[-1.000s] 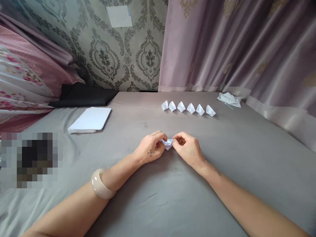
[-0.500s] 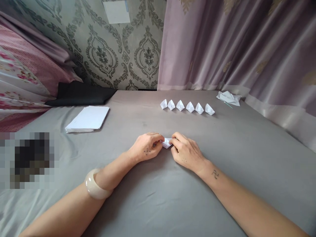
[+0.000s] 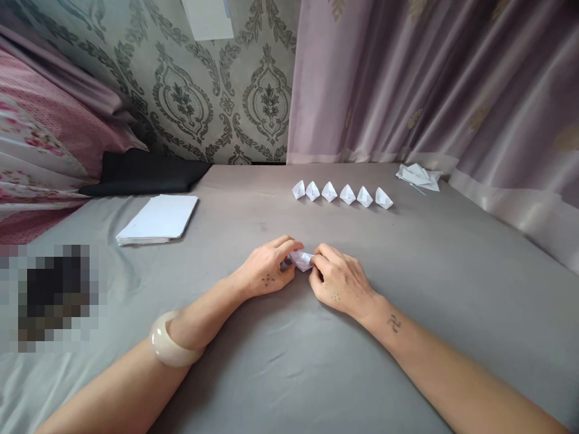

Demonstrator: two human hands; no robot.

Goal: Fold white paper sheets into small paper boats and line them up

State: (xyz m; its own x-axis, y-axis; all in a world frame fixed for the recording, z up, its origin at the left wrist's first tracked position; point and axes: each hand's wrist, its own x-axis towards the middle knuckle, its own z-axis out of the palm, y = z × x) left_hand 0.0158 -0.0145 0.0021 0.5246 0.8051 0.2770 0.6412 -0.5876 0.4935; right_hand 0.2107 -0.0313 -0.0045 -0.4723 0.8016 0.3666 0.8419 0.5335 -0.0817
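A small folded white paper boat (image 3: pixel 302 260) is between my two hands, low over the grey cloth. My left hand (image 3: pixel 271 265) has its fingers curled at the boat's left end, with the thumb below and the forefinger above. At the right end, my right hand (image 3: pixel 339 276) pinches the paper between thumb and fingers; its back hides that tip. Beyond my hands, several finished white paper boats (image 3: pixel 347 194) stand in a row, spaced slightly apart.
A stack of white paper (image 3: pixel 158 218) lies at the left, in front of a folded black cloth (image 3: pixel 145 172). Crumpled white paper pieces (image 3: pixel 418 175) lie at the far right by the curtain (image 3: pixel 362 78). Grey cloth (image 3: pixel 289 361) covers the surface.
My right hand has turned over the boat's right end, its fingers now reaching onto it. My left fingers have loosened and spread a little, showing more of the boat. The view has shifted slightly.
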